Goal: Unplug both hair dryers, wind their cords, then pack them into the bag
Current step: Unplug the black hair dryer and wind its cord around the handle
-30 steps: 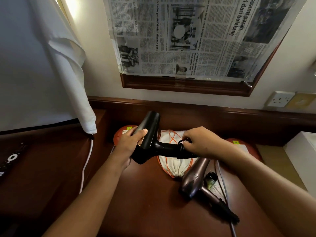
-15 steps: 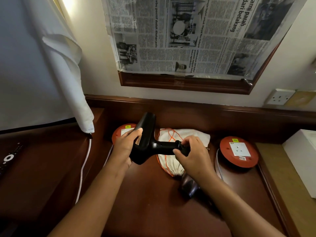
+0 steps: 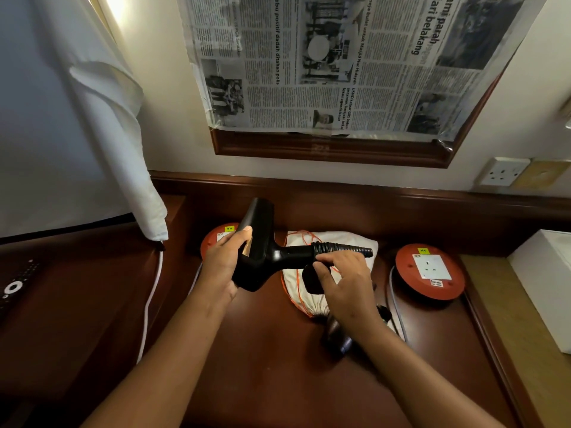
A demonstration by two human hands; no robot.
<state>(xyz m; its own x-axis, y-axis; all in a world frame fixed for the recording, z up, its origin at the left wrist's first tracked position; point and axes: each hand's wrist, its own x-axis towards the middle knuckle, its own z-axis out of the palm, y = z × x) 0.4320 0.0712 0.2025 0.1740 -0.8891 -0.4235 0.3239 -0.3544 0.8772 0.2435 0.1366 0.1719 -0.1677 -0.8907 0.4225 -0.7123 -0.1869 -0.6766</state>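
Observation:
My left hand (image 3: pixel 225 264) grips the barrel of a black hair dryer (image 3: pixel 262 251) held above the desk, its handle pointing right. My right hand (image 3: pixel 343 279) sits under the ribbed end of the handle and holds the dryer's black plug (image 3: pixel 312 281) in its fingers. Beneath them lies a white drawstring bag (image 3: pixel 349 242) with an orange cord. A second, darker hair dryer (image 3: pixel 336 338) lies on the desk nearer me, mostly hidden by my right forearm.
Two red round socket reels stand on the dark wooden desk (image 3: pixel 262 366): one at the left (image 3: pixel 213 242), one at the right (image 3: pixel 429 273). A white curtain (image 3: pixel 123 149) hangs left, a white cable (image 3: pixel 151 304) below it. A wall socket (image 3: pixel 502 176) and white box (image 3: pixel 543 288) are at right.
My right hand slid off the handle's end, exposing the ribbed sleeve, and now holds the plug below it. The second dryer is now mostly covered by my right arm.

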